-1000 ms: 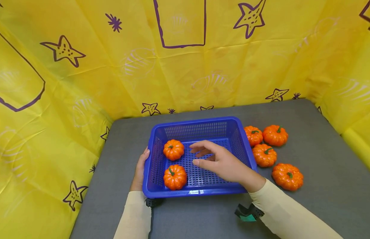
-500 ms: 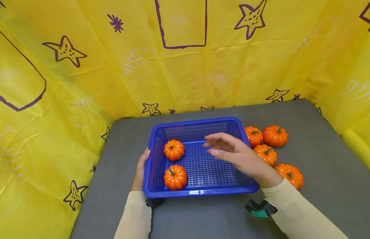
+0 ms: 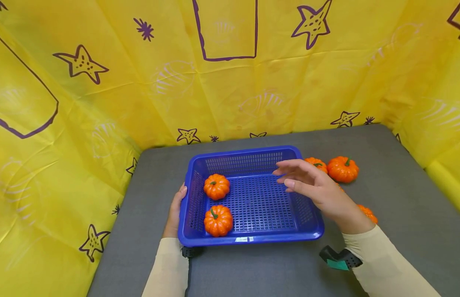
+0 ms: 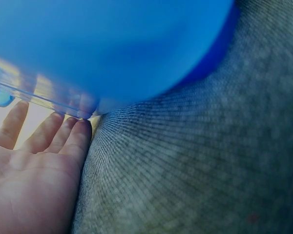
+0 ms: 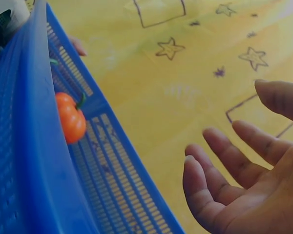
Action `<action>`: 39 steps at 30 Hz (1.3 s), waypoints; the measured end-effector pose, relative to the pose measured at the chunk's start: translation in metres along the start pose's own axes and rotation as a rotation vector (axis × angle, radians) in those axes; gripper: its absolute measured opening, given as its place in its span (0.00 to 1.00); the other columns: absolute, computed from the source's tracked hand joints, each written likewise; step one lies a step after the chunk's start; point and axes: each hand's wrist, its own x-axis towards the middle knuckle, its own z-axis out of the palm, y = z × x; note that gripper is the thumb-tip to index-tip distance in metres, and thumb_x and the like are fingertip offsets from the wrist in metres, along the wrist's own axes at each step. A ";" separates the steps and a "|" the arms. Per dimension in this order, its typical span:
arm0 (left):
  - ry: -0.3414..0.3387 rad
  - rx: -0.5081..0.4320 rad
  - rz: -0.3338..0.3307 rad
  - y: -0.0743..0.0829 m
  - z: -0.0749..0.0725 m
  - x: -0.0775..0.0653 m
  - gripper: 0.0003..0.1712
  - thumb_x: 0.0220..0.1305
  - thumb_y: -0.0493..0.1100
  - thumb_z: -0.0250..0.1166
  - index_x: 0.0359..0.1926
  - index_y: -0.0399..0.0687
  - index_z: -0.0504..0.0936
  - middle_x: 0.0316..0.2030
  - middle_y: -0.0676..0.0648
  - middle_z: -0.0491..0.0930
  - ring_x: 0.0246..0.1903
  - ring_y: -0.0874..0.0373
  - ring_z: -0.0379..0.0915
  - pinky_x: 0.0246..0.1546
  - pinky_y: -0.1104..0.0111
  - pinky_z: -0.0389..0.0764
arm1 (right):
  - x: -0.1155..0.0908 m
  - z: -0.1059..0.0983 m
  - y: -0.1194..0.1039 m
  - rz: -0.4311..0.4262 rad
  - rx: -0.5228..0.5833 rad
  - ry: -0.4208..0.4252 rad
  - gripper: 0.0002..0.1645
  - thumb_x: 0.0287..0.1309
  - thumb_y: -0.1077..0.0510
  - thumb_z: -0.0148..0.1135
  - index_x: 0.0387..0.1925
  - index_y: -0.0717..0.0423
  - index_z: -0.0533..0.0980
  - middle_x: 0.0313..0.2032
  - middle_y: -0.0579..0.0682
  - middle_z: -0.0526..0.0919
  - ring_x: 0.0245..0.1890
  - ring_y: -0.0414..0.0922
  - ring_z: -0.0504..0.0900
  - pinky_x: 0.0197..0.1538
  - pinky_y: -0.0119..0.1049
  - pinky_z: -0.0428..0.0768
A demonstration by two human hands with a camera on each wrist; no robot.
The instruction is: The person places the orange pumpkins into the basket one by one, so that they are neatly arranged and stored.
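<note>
A blue plastic basket [image 3: 248,239] with slotted walls sits on the table, and two small orange pumpkins lie in its left part: one at the back [image 3: 216,187], one at the front [image 3: 218,221]. My left hand [image 3: 175,208] rests against the basket's left side, thumb at the rim. In the left wrist view, the fingers [image 4: 73,139] of that hand are nearly straight, tips at the blue wall. Above the basket's right rim my right hand [image 3: 319,189] hangs with loosely bent fingers and nothing in them. The right wrist view shows a pumpkin [image 5: 71,119] beyond the near rim.
Several more orange pumpkins lie right of the basket: one at the back right [image 3: 343,169], one beside the rim [image 3: 316,163], and others partly behind my right hand and wrist. A yellow patterned cloth [image 3: 230,90] walls in the grey table [image 3: 244,272] at back and sides.
My right hand has moved rightward, from over the basket's middle to its right rim, now covering parts of the pumpkins outside. My left hand, the basket and the pumpkins have stayed in place.
</note>
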 end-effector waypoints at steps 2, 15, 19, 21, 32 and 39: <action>0.010 0.005 -0.005 -0.001 0.000 0.000 0.39 0.83 0.61 0.44 0.89 0.67 0.49 0.82 0.46 0.58 0.74 0.44 0.62 0.69 0.54 0.71 | -0.003 -0.005 0.000 -0.012 -0.004 0.008 0.25 0.80 0.68 0.56 0.73 0.59 0.74 0.64 0.64 0.80 0.62 0.58 0.82 0.56 0.44 0.85; 0.008 0.006 0.001 -0.001 -0.001 -0.001 0.38 0.83 0.60 0.44 0.89 0.67 0.51 0.82 0.44 0.59 0.72 0.44 0.65 0.68 0.53 0.74 | -0.024 -0.036 0.002 0.021 -0.027 0.123 0.26 0.81 0.68 0.54 0.75 0.62 0.71 0.64 0.63 0.80 0.61 0.54 0.82 0.58 0.39 0.83; -0.006 0.005 0.009 -0.001 -0.002 0.001 0.38 0.83 0.59 0.44 0.89 0.66 0.51 0.82 0.44 0.59 0.73 0.44 0.65 0.69 0.52 0.72 | -0.034 -0.043 0.006 0.032 0.015 0.150 0.26 0.81 0.69 0.54 0.75 0.61 0.72 0.64 0.61 0.81 0.61 0.52 0.83 0.59 0.37 0.83; -0.015 0.001 0.012 -0.001 -0.002 0.001 0.38 0.83 0.60 0.45 0.89 0.66 0.51 0.82 0.44 0.58 0.73 0.44 0.64 0.70 0.52 0.71 | -0.038 -0.046 0.008 0.046 0.028 0.167 0.26 0.81 0.69 0.54 0.75 0.59 0.72 0.64 0.60 0.81 0.61 0.51 0.83 0.58 0.36 0.83; -0.053 -0.008 0.043 0.002 0.000 -0.001 0.38 0.84 0.57 0.43 0.89 0.62 0.50 0.82 0.41 0.57 0.71 0.45 0.67 0.70 0.52 0.71 | -0.062 -0.066 0.020 0.065 -0.005 0.234 0.26 0.81 0.70 0.54 0.74 0.59 0.73 0.62 0.54 0.84 0.60 0.46 0.85 0.56 0.33 0.82; -0.044 -0.005 0.019 0.004 0.002 -0.003 0.36 0.85 0.58 0.43 0.88 0.67 0.52 0.82 0.45 0.59 0.74 0.43 0.63 0.71 0.50 0.70 | -0.078 -0.078 0.026 0.098 -0.024 0.288 0.26 0.80 0.70 0.55 0.74 0.61 0.72 0.61 0.53 0.85 0.59 0.45 0.85 0.54 0.33 0.83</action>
